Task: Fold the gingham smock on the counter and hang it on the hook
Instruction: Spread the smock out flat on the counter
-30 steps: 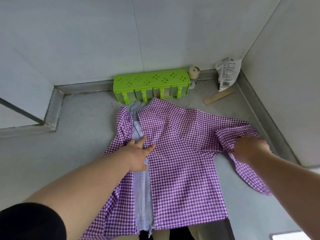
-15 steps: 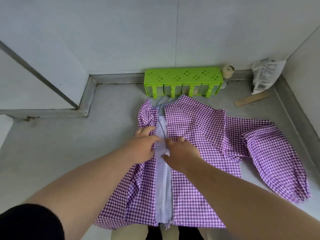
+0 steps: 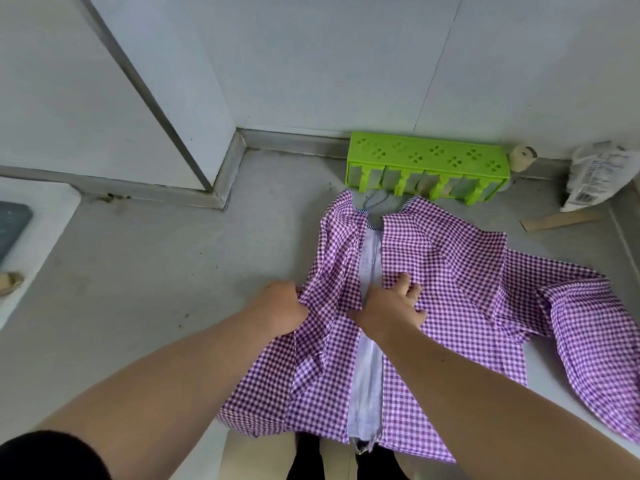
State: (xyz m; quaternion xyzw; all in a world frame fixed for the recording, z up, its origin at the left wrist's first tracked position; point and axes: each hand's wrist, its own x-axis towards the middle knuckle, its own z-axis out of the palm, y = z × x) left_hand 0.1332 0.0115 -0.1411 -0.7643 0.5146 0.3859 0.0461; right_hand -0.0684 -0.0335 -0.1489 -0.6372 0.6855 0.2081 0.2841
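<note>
— While the gingham smock (image 3: pixel 450 306) lay spread on the counter (image 3: pixel 156 271) before the green rack (image 3: pixel 427 171), what held it?

— My left hand (image 3: pixel 282 308) gripped its bunched left edge; my right hand (image 3: pixel 393 306) pressed its front, fingers loosely curled.

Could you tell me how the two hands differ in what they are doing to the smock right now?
The left hand grips bunched fabric at the smock's left edge, while the right hand presses, fingers bent, near the pale centre strip. The left hand's fingers are hidden in the cloth; the right hand's show. Both touch the smock.
</note>
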